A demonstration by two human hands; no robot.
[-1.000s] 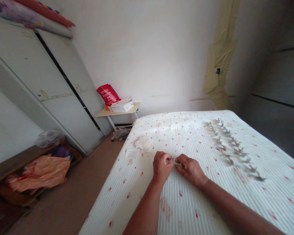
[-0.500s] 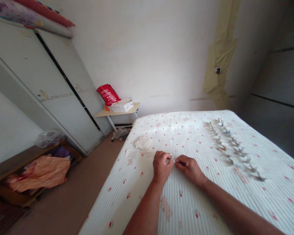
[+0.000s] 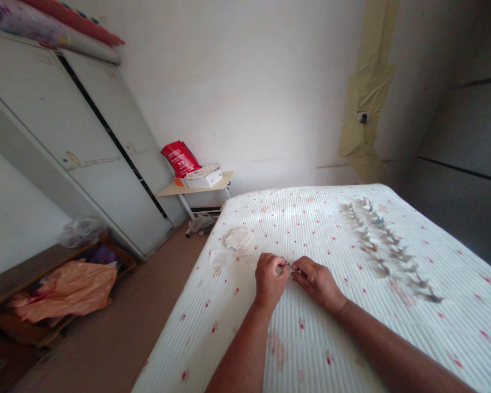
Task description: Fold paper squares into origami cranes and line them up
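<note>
While a small paper piece (image 3: 288,266) is pinched between the left hand (image 3: 271,277) and right hand (image 3: 319,281) over the bed (image 3: 306,349), folded-looking shapes (image 3: 420,283) are already set out in rows at right; flat printed slips (image 3: 239,238) (their number cannot be told) are left at left.

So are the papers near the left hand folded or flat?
Flat: the paper slips lie open on the bed cover, printed lines showing.
</note>
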